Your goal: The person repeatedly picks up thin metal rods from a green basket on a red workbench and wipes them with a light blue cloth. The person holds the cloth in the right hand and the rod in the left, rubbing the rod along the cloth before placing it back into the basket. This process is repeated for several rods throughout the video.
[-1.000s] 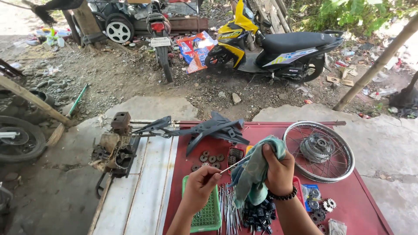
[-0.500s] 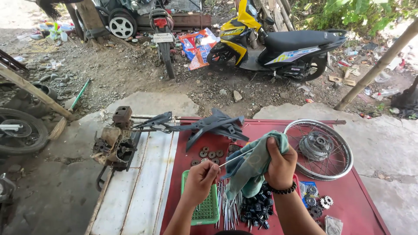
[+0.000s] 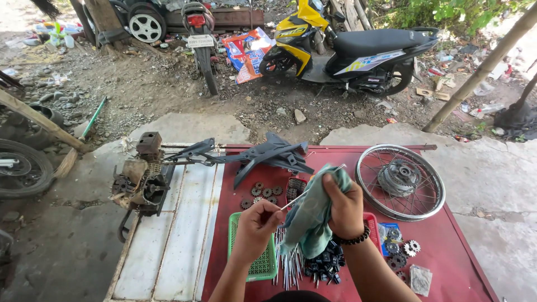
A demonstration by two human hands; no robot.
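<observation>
At lower centre, the left hand (image 3: pixel 258 223) is pinching one thin metal spoke (image 3: pixel 310 189); the right hand (image 3: pixel 342 208) is clamping a green rag (image 3: pixel 311 215) around it; many spokes (image 3: pixel 290 263) below are lying unwiped, seemingly.

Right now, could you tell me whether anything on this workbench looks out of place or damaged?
The old engine hangs partly over the bench's left edge, rusty and grimy. Otherwise the left hand holds a spoke and the right hand wipes it with a green rag.

Spoke (image 3: pixel 291 202) middle hidden under cloth (image 3: pixel 311 215); tyre (image 3: pixel 22 168) cut by left edge; small black parts (image 3: pixel 327 265) perhaps nipples.
</observation>
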